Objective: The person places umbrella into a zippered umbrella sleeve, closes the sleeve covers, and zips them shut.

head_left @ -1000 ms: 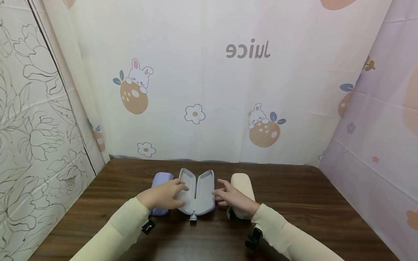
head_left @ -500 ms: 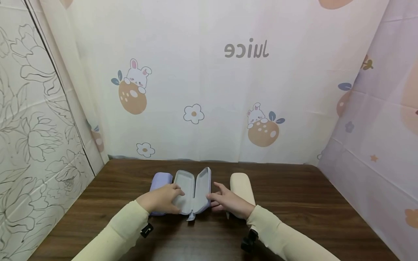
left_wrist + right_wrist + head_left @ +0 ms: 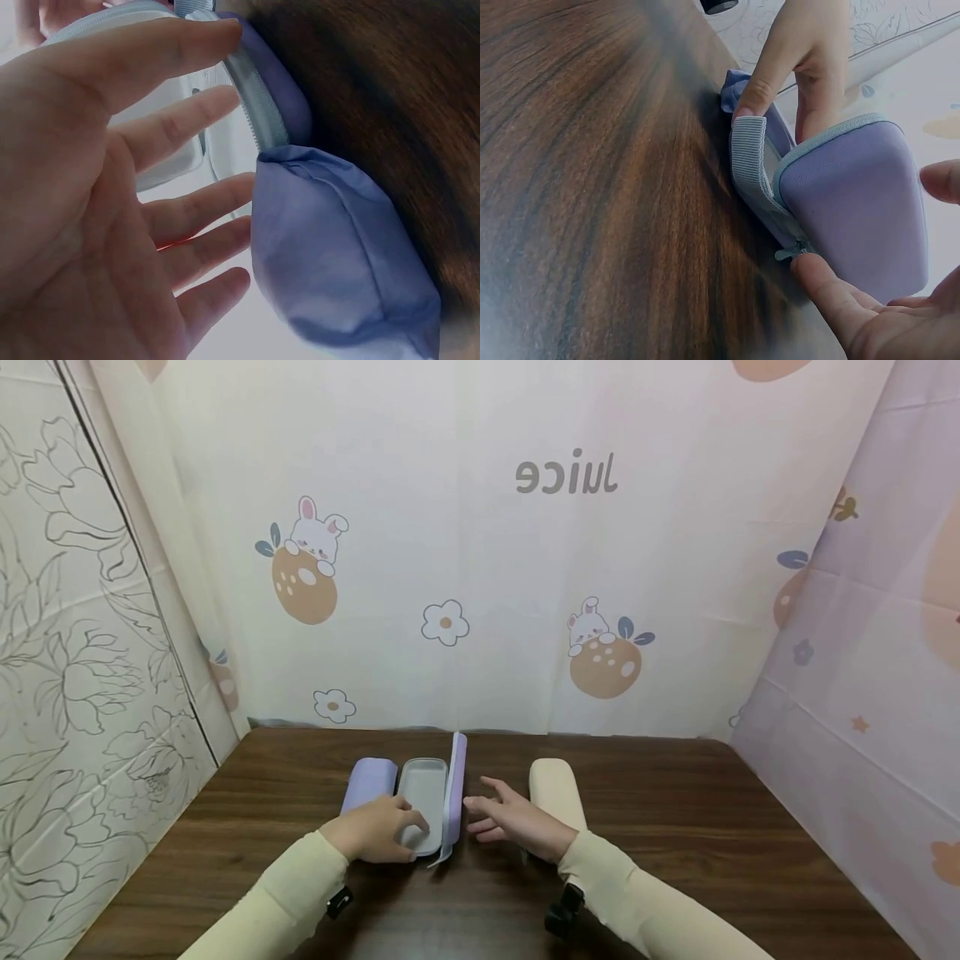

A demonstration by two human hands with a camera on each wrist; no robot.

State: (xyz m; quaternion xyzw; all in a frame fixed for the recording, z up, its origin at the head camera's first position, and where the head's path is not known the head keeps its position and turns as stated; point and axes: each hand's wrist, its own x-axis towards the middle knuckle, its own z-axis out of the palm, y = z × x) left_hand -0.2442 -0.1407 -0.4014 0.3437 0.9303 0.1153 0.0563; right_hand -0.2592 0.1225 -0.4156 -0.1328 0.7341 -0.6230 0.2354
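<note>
A lilac zip case (image 3: pixel 425 777) with a pale grey lining lies unfolded on the table, its lid (image 3: pixel 459 777) standing nearly upright on the right side. My left hand (image 3: pixel 375 831) rests on the left half, with the thumb at its near edge and the fingers reaching over the lining. On the outer face of the lid, my right hand (image 3: pixel 519 822) touches with outstretched fingers; the thumb (image 3: pixel 821 281) sits near the zip pull (image 3: pixel 793 251). A ribbed grey strap (image 3: pixel 750 154) sticks out at the near end.
To the left, partly behind my left hand, lies a lavender soft pouch (image 3: pixel 371 779) with wrinkled cloth in the left wrist view. A cream case (image 3: pixel 557 789) lies beyond my right wrist. Patterned curtains stand behind the dark wooden table (image 3: pixel 660 827).
The lid has swung up from lying nearly flat to almost upright, turning leftward. My right hand has moved left with it, while my left hand has stayed about the left half.
</note>
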